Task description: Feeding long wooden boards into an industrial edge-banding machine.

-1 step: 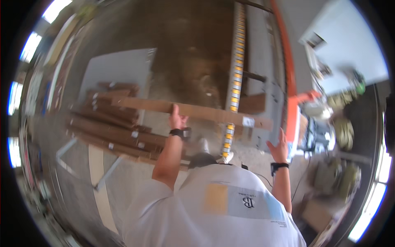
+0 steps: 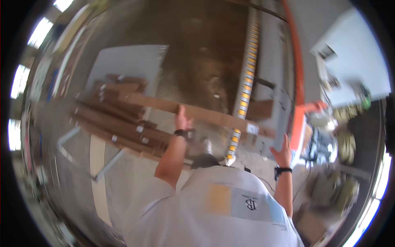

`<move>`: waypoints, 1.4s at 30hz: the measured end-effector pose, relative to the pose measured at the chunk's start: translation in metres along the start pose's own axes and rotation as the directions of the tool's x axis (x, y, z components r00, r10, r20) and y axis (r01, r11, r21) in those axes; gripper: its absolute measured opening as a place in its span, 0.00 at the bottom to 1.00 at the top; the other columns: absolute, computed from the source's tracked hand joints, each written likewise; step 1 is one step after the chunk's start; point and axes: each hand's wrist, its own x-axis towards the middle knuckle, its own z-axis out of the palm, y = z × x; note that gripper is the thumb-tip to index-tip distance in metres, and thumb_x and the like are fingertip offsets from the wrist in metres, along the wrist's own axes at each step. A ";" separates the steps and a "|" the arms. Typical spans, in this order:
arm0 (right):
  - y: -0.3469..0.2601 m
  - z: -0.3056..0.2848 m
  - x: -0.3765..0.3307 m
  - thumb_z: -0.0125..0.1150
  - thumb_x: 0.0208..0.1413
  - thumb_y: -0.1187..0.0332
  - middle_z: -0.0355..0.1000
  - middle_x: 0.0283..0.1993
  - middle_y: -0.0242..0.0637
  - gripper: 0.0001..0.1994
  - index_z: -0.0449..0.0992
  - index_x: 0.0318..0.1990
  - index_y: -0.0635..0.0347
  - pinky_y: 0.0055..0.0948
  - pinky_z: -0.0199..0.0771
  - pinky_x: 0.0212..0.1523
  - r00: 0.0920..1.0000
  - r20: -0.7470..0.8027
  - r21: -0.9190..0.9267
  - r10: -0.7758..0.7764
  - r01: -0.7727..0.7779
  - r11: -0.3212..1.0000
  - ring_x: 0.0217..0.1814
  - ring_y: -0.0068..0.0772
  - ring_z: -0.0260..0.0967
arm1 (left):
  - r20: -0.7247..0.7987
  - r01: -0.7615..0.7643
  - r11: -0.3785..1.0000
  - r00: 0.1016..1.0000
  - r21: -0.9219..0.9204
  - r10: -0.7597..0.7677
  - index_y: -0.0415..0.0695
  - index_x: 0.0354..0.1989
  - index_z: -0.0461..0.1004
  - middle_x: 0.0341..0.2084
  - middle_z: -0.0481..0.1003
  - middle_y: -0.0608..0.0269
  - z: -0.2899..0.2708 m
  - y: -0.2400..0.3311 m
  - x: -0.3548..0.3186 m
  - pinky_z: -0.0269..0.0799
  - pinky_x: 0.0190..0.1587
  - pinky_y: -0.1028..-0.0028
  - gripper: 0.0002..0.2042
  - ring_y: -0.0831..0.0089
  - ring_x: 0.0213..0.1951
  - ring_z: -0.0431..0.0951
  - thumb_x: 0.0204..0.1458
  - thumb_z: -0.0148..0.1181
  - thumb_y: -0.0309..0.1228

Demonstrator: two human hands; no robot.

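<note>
A long, narrow brown cardboard box stretches across in front of me, slanting down to the right, with a white label near its right end. My left hand is closed on the box's near edge around its middle, thumb up against its side. Just off the right end, my right hand is open, fingers and thumb apart, with a small gap between it and the box. Both wrists wear dark bands. Below the box's left part lies a stack of similar long brown boxes, slightly blurred.
A yellow-and-black striped strip runs away along a grey frame with an orange rail. A grey metal leg frame stands at the lower left. Olive bundles and a light-coloured panel are at the right.
The whole view has shifted slightly, so surroundings appear a little further right and lower. My left hand keeps its hold on the box, and my right hand stays open by its end.
</note>
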 end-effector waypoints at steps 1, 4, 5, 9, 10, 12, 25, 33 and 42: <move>-0.004 0.003 0.009 0.75 0.44 0.59 0.62 0.70 0.49 0.47 0.57 0.72 0.58 0.40 0.66 0.67 0.988 0.130 -0.101 0.083 -0.070 0.992 0.70 0.52 0.61 | -0.015 -0.030 0.999 0.999 0.021 0.030 0.42 0.50 0.74 0.40 0.79 0.63 -0.022 0.002 -0.007 0.76 0.38 0.74 0.25 0.74 0.39 0.80 0.61 0.57 0.54; -0.022 0.009 0.025 0.77 0.39 0.55 0.79 0.28 0.40 0.24 0.77 0.41 0.59 0.45 0.76 0.35 0.906 0.424 -0.220 0.009 0.093 0.971 0.32 0.46 0.78 | -0.201 -0.122 0.980 0.975 -0.158 0.089 0.47 0.50 0.73 0.39 0.78 0.67 -0.056 -0.003 -0.021 0.70 0.33 0.76 0.21 0.76 0.36 0.77 0.61 0.58 0.51; -0.029 0.014 0.025 0.78 0.38 0.55 0.75 0.21 0.36 0.21 0.74 0.31 0.58 0.43 0.74 0.30 0.879 0.453 -0.253 -0.150 0.288 0.924 0.26 0.44 0.76 | -0.243 -0.151 0.971 0.964 -0.185 0.104 0.47 0.50 0.73 0.39 0.78 0.67 -0.068 -0.003 -0.029 0.70 0.33 0.76 0.21 0.76 0.36 0.77 0.61 0.58 0.51; -0.064 0.009 0.026 0.78 0.39 0.56 0.78 0.24 0.39 0.21 0.75 0.32 0.61 0.36 0.76 0.31 0.840 0.534 -0.213 -0.096 0.244 0.946 0.28 0.40 0.78 | -0.241 -0.121 0.961 0.969 -0.250 0.059 0.47 0.52 0.71 0.42 0.76 0.66 -0.084 -0.006 -0.040 0.73 0.42 0.69 0.17 0.72 0.42 0.77 0.63 0.58 0.45; -0.075 0.006 0.026 0.77 0.42 0.57 0.78 0.24 0.39 0.19 0.74 0.31 0.62 0.34 0.76 0.30 0.829 0.547 -0.151 -0.117 0.235 0.960 0.27 0.37 0.78 | -0.259 -0.150 0.936 0.964 -0.318 0.066 0.47 0.52 0.71 0.42 0.76 0.66 -0.087 -0.006 -0.040 0.73 0.43 0.69 0.16 0.72 0.42 0.77 0.64 0.58 0.44; -0.096 0.005 0.026 0.75 0.46 0.59 0.78 0.23 0.40 0.18 0.74 0.30 0.63 0.32 0.76 0.29 0.818 0.557 -0.095 -0.140 0.230 0.968 0.26 0.34 0.78 | -0.299 -0.144 0.929 0.953 -0.339 0.039 0.47 0.50 0.72 0.39 0.77 0.67 -0.093 -0.006 -0.036 0.73 0.40 0.71 0.15 0.73 0.40 0.77 0.64 0.58 0.44; -0.237 0.117 0.040 0.68 0.56 0.54 0.79 0.23 0.35 0.18 0.79 0.30 0.63 0.28 0.75 0.28 0.697 0.667 -0.018 -0.263 0.368 0.930 0.25 0.25 0.77 | -0.169 -0.199 0.930 0.974 -0.308 0.153 0.45 0.46 0.77 0.31 0.79 0.68 -0.120 0.008 -0.022 0.70 0.25 0.77 0.18 0.78 0.26 0.76 0.65 0.54 0.48; -0.293 0.198 0.042 0.66 0.54 0.47 0.80 0.32 0.39 0.21 0.80 0.44 0.56 0.39 0.76 0.41 0.442 0.775 0.234 -0.451 0.462 0.855 0.38 0.45 0.79 | -0.149 -0.117 0.968 0.985 -0.223 0.084 0.48 0.50 0.73 0.39 0.78 0.65 -0.079 -0.021 -0.093 0.78 0.41 0.63 0.15 0.72 0.36 0.79 0.62 0.59 0.43; -0.264 0.185 0.032 0.68 0.54 0.53 0.81 0.37 0.41 0.22 0.79 0.53 0.55 0.35 0.77 0.43 0.388 0.810 0.270 -0.439 0.418 0.868 0.39 0.39 0.79 | -0.184 -0.285 0.823 0.889 0.492 0.418 0.43 0.48 0.74 0.35 0.77 0.61 -0.173 -0.030 -0.050 0.76 0.36 0.62 0.15 0.65 0.34 0.78 0.58 0.61 0.39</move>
